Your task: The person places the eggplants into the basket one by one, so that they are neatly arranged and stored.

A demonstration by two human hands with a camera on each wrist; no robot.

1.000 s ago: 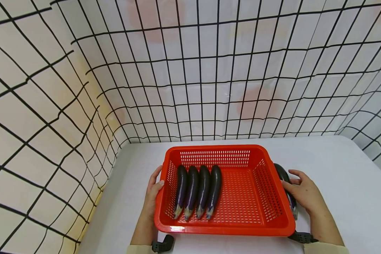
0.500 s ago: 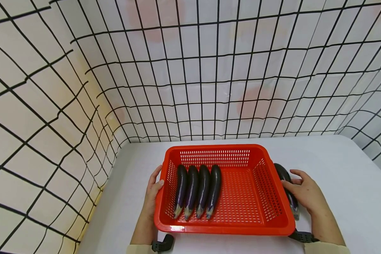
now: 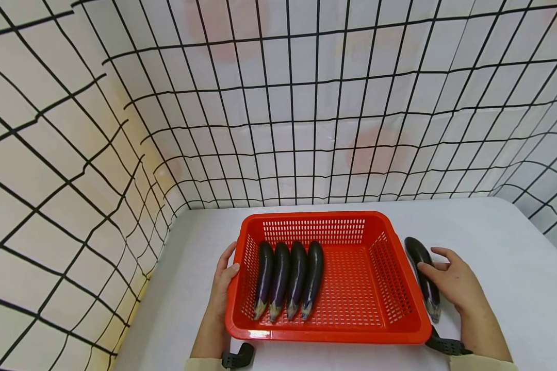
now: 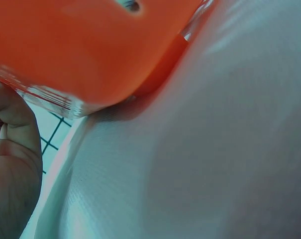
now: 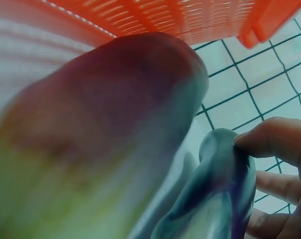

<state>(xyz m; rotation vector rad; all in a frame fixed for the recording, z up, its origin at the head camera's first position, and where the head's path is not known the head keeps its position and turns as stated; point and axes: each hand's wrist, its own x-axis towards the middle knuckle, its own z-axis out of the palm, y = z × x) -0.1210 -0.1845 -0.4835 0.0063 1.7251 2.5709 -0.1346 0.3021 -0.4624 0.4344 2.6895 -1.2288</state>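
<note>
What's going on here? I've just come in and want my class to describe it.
A person is busy with eggplants and a red basket. The left hand grips the basket's left side, while the right hand has its thumb on an eggplant that is outside the basket, along its right side. In the basket's left part, four other eggplants lie side by side, stem ends toward the person.

Four dark eggplants [image 3: 281,281] in red basket [image 3: 327,336], another eggplant [image 3: 429,288] alongside.
</note>
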